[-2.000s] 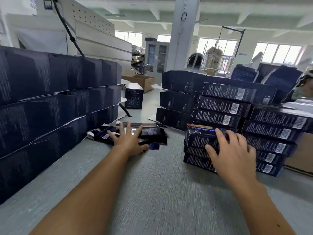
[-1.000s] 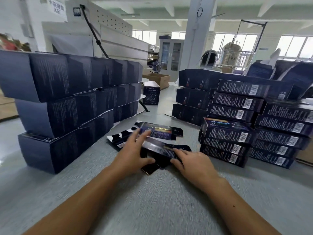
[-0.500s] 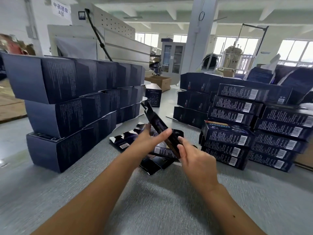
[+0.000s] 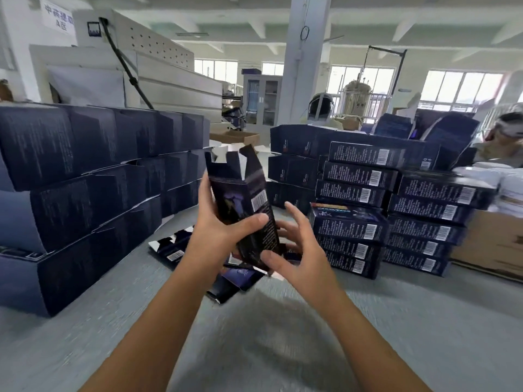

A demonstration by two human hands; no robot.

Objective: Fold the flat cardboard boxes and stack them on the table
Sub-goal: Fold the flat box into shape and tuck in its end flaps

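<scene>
Moments earlier pressed flat on the table (image 4: 254,349); by this frame raised and popped open into a sleeve. At far left, stood unchanged: the wall of folded boxes (image 4: 85,179). Lay next to it, under the hands, the fan of flat blanks (image 4: 172,247), one fewer than before. Gripped round the middle by the left hand (image 4: 218,236), thumb across the printed face and fingers behind: the box (image 4: 243,202), upright and slightly tilted, top flaps open, clear of the table. Brought to its lower end, the right hand (image 4: 294,250), fingers spread and loose, thumb at the bottom corner, no firm pinch visible. Went untouched at right, the barcode stack (image 4: 353,222). Meant, by the look of it, one blank squared open, with end flaps yet to be tucked before stacking.
</scene>
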